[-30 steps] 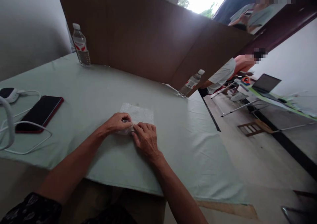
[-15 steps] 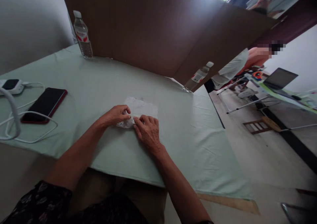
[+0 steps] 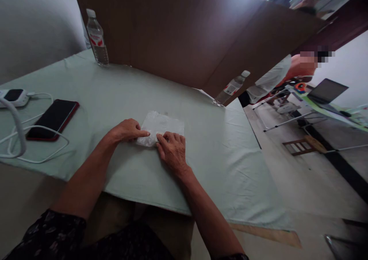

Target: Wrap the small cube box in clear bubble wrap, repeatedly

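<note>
A piece of clear bubble wrap (image 3: 163, 122) lies flat on the green tablecloth in front of me. At its left edge is my left hand (image 3: 128, 130), its thumb stretched over the top of the sheet and its other fingers curled at the edge, closed on it. My right hand (image 3: 173, 149) presses on the front right part of the wrap with bent fingers, thumb and index close together on the plastic. The tips of several fingers are hidden.
A phone (image 3: 53, 120), a white cable (image 3: 43, 161) and a white device (image 3: 14, 98) lie at the left. Two water bottles (image 3: 97, 41) stand against a brown board (image 3: 161, 33). Beyond the right edge are a laptop (image 3: 327, 95), a wooden stool (image 3: 304, 145) and a person (image 3: 300, 66).
My left hand has shifted slightly left, its thumb now straight on the wrap where thumb and index were raised apart. The wrap's left part lies flatter. My right hand stays nearly still.
</note>
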Action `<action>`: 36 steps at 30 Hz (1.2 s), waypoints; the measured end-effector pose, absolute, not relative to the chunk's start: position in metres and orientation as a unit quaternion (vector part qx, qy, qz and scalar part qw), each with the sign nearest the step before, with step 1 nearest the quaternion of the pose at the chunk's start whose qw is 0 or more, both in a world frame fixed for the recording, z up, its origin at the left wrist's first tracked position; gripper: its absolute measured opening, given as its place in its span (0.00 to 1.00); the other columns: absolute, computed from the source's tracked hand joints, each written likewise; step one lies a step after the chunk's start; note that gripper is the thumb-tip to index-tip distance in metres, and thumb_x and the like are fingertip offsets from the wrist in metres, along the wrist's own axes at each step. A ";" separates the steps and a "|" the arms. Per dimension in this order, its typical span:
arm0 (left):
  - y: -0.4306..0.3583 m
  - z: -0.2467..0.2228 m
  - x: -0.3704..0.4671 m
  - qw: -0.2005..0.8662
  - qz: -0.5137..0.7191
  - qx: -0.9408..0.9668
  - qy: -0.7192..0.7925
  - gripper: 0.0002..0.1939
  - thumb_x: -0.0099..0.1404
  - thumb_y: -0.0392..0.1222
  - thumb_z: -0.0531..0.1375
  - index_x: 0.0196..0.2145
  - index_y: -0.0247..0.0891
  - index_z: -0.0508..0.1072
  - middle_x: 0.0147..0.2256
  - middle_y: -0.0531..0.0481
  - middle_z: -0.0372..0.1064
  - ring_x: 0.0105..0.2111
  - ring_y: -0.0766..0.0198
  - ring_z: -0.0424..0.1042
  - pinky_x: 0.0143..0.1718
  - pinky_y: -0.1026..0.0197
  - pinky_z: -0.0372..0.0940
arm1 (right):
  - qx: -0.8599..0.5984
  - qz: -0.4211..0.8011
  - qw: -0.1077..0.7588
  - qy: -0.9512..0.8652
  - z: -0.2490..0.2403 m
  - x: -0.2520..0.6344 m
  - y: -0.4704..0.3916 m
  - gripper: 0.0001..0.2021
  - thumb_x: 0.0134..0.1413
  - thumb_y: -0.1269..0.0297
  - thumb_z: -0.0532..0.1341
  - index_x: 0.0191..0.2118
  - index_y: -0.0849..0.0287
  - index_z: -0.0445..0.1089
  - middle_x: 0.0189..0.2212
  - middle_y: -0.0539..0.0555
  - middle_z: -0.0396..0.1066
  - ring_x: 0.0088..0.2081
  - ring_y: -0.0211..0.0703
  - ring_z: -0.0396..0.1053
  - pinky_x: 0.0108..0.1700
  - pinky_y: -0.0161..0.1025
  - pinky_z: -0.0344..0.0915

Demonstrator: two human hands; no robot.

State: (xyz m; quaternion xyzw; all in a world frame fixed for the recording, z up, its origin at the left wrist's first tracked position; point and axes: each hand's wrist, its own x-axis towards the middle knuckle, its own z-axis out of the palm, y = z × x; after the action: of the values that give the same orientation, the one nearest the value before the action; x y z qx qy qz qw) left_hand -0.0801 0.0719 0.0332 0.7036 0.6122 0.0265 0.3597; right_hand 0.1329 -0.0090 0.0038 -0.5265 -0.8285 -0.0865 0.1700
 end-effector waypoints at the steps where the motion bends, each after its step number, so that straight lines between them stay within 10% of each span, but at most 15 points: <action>1: 0.072 0.032 -0.079 0.369 0.025 0.700 0.612 0.24 0.54 0.64 0.60 0.22 0.38 0.72 0.19 0.49 0.69 0.21 0.61 0.67 0.25 0.61 0.56 | -0.527 -0.086 0.171 -0.828 0.004 0.133 -0.009 0.13 0.65 0.60 0.59 0.53 0.53 0.70 0.44 0.55 0.72 0.44 0.49 0.62 0.47 0.47 0.52; 9: 0.072 0.019 -0.068 0.366 0.125 0.729 0.565 0.16 0.50 0.51 0.62 0.16 0.38 0.63 0.17 0.57 0.55 0.22 0.68 0.55 0.24 0.64 0.48 | -0.524 -0.098 0.171 -0.828 0.003 0.133 -0.009 0.12 0.65 0.60 0.59 0.52 0.53 0.71 0.43 0.55 0.72 0.44 0.48 0.62 0.47 0.46 0.52; 27: 0.061 0.017 -0.042 0.372 0.222 0.674 0.598 0.07 0.50 0.43 0.57 0.21 0.38 0.64 0.21 0.55 0.58 0.24 0.68 0.58 0.23 0.65 0.51 | -0.526 -0.090 0.152 -0.832 0.006 0.132 -0.009 0.13 0.66 0.60 0.59 0.54 0.53 0.70 0.44 0.55 0.72 0.44 0.49 0.61 0.48 0.48 0.51; 36: 0.053 0.024 -0.033 0.605 0.309 0.498 0.539 0.03 0.53 0.37 0.58 0.25 0.36 0.67 0.20 0.56 0.62 0.20 0.70 0.62 0.23 0.65 0.62 | -0.522 -0.099 0.152 -0.833 0.009 0.131 -0.010 0.12 0.65 0.61 0.59 0.51 0.54 0.70 0.44 0.56 0.73 0.44 0.50 0.63 0.48 0.48 0.51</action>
State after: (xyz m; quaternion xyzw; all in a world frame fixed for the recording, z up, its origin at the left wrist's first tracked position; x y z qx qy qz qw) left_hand -0.0333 0.0527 0.0238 0.4980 0.5392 0.3094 0.6045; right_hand 0.1311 -0.0096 0.0089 -0.5223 -0.8332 -0.0994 0.1523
